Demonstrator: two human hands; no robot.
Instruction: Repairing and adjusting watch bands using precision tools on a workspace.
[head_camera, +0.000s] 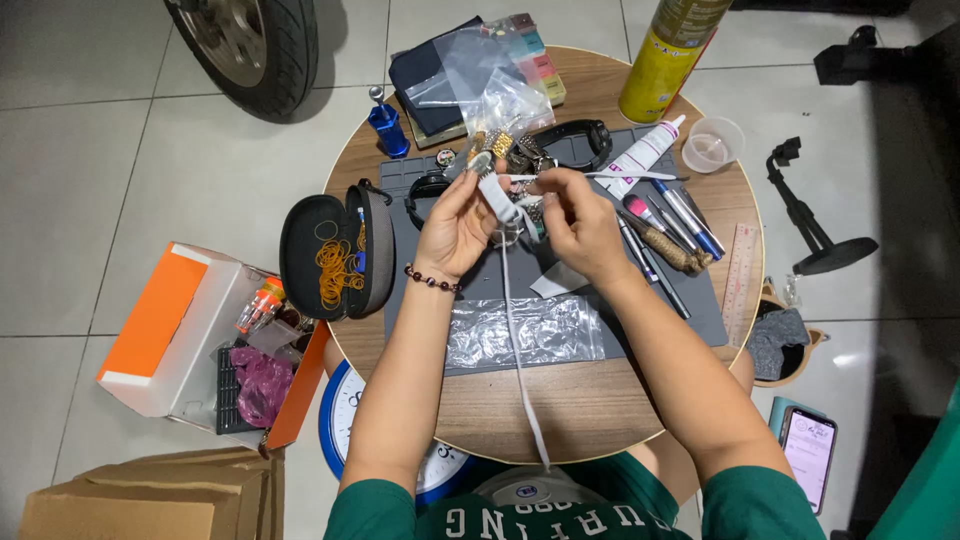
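Note:
My left hand (457, 222) and my right hand (578, 222) meet over the dark work mat (700, 300) on a round wooden table (560, 420). Between them I hold a small white device (497, 195) from which a white cable (520, 350) runs down toward my chest. My left fingers pinch the device from the left. A beaded bracelet (432, 281) circles my left wrist. My right fingers close on its other side, near a small metallic object I cannot make out. Watches (575, 140) and metal straps lie just beyond my hands.
An open black case (335, 255) with rubber bands sits at the table's left edge. Pens and brushes (670, 225), a white tube (640, 155), a yellow spray can (665, 60), a small cup (712, 145) and a ruler (740, 270) lie right. An orange-and-white box (190, 340), a tyre (255, 45) and a phone (808, 445) are on the floor.

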